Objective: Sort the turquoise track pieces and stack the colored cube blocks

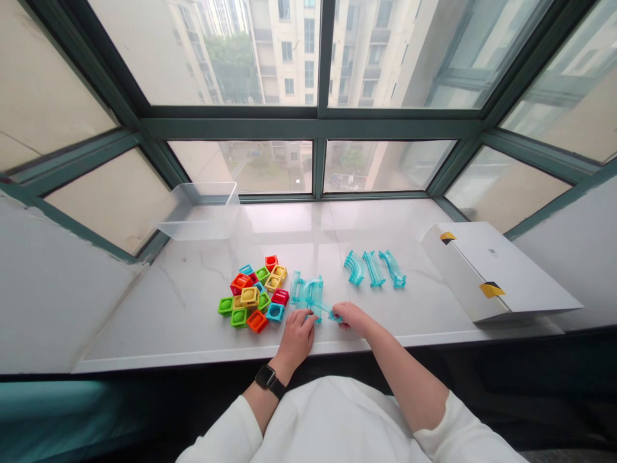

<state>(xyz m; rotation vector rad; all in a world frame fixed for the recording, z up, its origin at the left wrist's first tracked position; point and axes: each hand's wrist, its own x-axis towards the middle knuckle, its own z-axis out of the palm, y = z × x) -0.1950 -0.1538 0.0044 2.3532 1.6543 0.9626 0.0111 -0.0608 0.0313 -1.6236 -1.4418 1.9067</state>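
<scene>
Clear teal plastic track (306,290) stands on the marble sill (173,315) before me. My right hand (351,319) pinches a slim teal piece (329,310) at its near end; my left hand (295,337) is curled beside it, grip unconfirmed. Even, gentle pressure suits this thin plastic.
</scene>
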